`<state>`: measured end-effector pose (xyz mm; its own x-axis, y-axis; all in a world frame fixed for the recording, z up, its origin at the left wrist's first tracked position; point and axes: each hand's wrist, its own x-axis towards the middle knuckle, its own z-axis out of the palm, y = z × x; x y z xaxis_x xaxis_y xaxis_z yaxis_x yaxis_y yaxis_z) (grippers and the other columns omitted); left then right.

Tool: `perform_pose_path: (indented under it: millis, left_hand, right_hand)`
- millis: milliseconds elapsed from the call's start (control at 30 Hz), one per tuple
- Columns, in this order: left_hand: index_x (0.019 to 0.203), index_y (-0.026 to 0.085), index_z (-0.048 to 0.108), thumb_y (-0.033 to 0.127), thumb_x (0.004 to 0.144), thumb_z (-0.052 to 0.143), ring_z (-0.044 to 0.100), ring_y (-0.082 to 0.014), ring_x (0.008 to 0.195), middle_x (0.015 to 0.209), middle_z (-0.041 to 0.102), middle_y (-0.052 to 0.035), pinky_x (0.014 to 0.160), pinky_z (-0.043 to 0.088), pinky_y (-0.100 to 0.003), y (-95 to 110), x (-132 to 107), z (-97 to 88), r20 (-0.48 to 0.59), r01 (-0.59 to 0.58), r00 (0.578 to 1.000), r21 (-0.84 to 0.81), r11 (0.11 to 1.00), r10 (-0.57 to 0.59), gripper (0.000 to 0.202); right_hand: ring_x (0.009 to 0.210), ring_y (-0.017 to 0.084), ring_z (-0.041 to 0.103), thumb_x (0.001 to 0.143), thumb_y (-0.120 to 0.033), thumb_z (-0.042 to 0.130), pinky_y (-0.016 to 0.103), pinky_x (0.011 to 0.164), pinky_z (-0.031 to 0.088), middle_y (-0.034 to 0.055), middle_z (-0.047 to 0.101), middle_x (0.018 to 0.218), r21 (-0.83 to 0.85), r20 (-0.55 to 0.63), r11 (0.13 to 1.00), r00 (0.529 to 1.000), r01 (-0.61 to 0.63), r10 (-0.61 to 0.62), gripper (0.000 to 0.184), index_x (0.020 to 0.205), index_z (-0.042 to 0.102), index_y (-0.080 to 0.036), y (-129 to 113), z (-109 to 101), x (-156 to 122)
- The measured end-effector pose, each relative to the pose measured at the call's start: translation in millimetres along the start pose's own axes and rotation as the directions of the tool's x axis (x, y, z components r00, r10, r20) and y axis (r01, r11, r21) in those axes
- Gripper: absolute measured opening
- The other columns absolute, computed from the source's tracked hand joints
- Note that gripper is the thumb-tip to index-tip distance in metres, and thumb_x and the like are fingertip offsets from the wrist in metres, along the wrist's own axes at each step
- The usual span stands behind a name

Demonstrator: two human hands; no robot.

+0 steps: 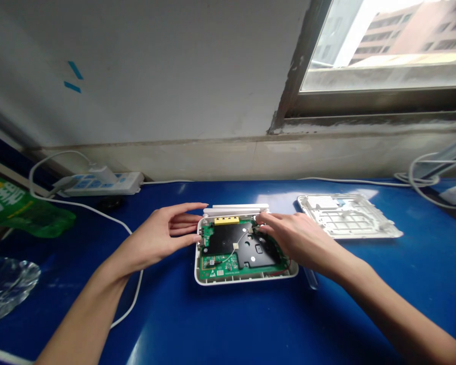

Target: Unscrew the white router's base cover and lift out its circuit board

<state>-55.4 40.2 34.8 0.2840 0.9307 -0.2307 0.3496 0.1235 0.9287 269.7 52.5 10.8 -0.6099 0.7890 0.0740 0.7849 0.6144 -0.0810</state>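
An opened white router [247,280] lies on the blue table, its green circuit board [228,264] and black metal plate [228,238] exposed. My left hand [165,230] is open at the router's left side, thumb tip at the housing's edge and the other fingers stretched out behind. Over the upper right corner, my right hand [294,238] has its fingers bent together by the end of a thin grey antenna wire [239,241]; what they pinch is hidden. Two white antennas [235,209] lie along the router's far edge. A yellow port block [227,221] sits on the board's far side.
The white ribbed cover [349,217] lies to the right. A clear plastic strip [310,279] pokes out below my right wrist. At left are a power strip [125,183], a green bottle [26,213], a clear bottle [7,286] and a white cable [127,225]. Behind stands a wall [213,157].
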Motion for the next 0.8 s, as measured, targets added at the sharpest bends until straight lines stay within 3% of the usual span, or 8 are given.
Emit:
perform_pose_path:
  millis: [100, 300, 500, 800]
  left_hand:
    - [0.143, 0.021, 0.066, 0.035, 0.08, 0.088, 0.075, -0.0317, 0.123, 0.128, 0.079, -0.0124, 0.113, 0.057, -0.047, -1.3, 2.1, 1.9, -0.021, 0.006, 1.0, -0.002, 1.0, -0.006, 0.068]
    - [0.132, 0.019, 0.07, 0.032, 0.072, 0.095, 0.075, -0.0351, 0.121, 0.124, 0.081, -0.0136, 0.109, 0.06, -0.048, -8.1, 8.0, 2.6, -0.057, 0.051, 0.997, -0.078, 0.996, -0.055, 0.066]
    - [0.13, 0.019, 0.07, 0.031, 0.07, 0.097, 0.072, -0.0334, 0.127, 0.129, 0.079, -0.0137, 0.111, 0.058, -0.045, -12.5, 10.2, 3.5, -0.039, 0.065, 0.997, -0.176, 0.982, -0.073, 0.067]
    - [0.129, 0.019, 0.069, 0.034, 0.07, 0.096, 0.074, -0.036, 0.122, 0.124, 0.08, -0.0149, 0.109, 0.058, -0.05, -12.8, 10.4, 7.2, -0.058, 0.064, 0.995, -0.179, 0.982, -0.076, 0.067]
  right_hand:
    - [0.056, 0.014, 0.058, 0.111, -0.03, 0.049, 0.032, 0.055, 0.017, 0.0048, 0.078, 0.099, 0.007, -0.002, 1.0, 1.0, -0.007, 0.007, 0.016, 0.107, 0.061, -0.022, 0.1, 0.3, -0.5]
    - [0.056, 0.014, 0.055, 0.111, -0.029, 0.047, 0.033, 0.056, 0.017, 0.0057, 0.076, 0.098, 0.034, -0.029, 0.999, 1.0, 0.01, -0.01, 0.018, 0.105, 0.062, -0.021, 0.2, 2.0, -1.4]
    - [0.058, 0.014, 0.057, 0.111, -0.029, 0.045, 0.031, 0.057, 0.021, 0.006, 0.075, 0.099, 0.097, -0.031, 0.995, 0.999, 0.014, -0.011, 0.018, 0.105, 0.061, -0.021, 3.7, 3.6, -0.7]
    - [0.064, 0.017, 0.063, 0.111, -0.03, 0.045, 0.031, 0.058, 0.028, 0.0053, 0.076, 0.099, 0.131, -0.017, 0.991, 1.0, 0.0, 0.003, 0.018, 0.104, 0.06, -0.023, 3.8, 2.1, -1.2]
